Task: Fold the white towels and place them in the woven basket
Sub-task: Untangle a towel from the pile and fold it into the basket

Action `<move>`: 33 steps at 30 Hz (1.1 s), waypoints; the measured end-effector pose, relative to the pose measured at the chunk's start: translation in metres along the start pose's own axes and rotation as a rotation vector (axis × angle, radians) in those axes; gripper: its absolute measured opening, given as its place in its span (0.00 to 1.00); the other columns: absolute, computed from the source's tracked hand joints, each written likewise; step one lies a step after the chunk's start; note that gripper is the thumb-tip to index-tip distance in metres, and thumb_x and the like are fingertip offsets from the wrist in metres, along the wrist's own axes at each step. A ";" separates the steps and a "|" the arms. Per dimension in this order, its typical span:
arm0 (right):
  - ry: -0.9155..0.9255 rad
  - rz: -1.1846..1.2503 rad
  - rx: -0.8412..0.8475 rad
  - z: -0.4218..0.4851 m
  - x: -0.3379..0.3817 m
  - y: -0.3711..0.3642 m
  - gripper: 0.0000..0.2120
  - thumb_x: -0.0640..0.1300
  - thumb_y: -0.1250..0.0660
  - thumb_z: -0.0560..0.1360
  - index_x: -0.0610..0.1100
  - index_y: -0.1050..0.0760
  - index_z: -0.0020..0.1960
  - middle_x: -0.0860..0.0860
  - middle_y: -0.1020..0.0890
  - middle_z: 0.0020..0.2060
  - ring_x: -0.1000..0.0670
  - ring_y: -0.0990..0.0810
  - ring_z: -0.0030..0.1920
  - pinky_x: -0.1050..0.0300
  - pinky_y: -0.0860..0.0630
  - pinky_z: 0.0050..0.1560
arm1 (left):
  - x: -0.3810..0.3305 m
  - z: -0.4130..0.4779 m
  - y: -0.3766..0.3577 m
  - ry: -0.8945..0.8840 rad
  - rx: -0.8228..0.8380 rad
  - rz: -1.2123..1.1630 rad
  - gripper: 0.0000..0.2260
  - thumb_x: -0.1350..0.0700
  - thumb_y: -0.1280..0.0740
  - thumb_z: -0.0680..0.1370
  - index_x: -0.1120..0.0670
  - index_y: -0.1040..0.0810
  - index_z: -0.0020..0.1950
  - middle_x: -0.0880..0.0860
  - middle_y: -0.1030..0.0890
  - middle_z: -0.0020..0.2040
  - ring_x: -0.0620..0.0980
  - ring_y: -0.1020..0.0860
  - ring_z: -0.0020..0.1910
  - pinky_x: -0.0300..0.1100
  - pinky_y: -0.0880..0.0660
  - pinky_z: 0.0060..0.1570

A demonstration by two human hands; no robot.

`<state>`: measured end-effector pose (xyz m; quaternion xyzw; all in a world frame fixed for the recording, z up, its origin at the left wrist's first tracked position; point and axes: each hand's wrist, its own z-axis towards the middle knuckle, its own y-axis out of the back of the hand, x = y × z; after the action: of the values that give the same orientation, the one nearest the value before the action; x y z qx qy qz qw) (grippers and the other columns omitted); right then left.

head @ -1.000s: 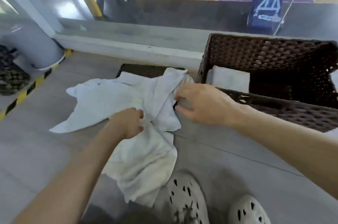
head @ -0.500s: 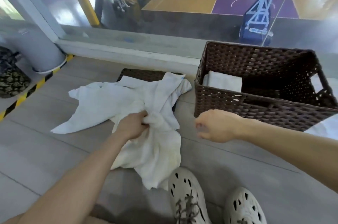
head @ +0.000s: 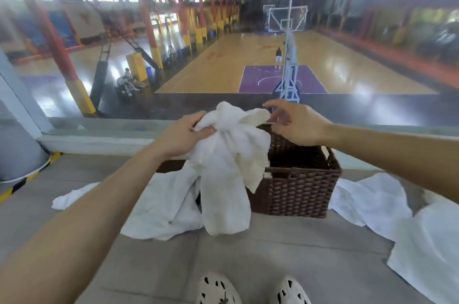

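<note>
Left hand (head: 183, 134) gripping bunched towel (head: 223, 174); right hand (head: 298, 126) spread, holding nothing. Risk: corner (head: 259, 114) beside fingertips slipping, fold going crooked.

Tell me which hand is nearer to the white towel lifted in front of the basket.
Left. The left hand grips the lifted towel near its top. The right hand hovers beside its upper right corner, fingers spread, not gripping.

White perforated shoes (head: 218, 290) at bottom edge; basketball court (head: 248, 62) far ahead; grey column (head: 17, 152) far left.
</note>
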<state>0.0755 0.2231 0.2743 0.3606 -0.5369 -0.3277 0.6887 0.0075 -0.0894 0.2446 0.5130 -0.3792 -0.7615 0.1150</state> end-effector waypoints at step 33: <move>-0.459 0.175 -0.223 -0.110 -0.095 -0.036 0.13 0.45 0.34 0.82 0.47 0.30 0.39 0.50 0.24 0.36 0.46 0.25 0.39 0.53 0.31 0.38 | -0.085 0.051 -0.032 0.180 -0.197 0.064 0.15 0.51 0.42 0.89 0.58 0.18 0.61 0.57 0.18 0.60 0.55 0.24 0.54 0.46 0.31 0.53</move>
<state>0.1609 0.3002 0.1779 0.1509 -0.6686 -0.3974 0.6102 0.0085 0.0041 0.2911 0.5533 -0.3070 -0.7417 0.2227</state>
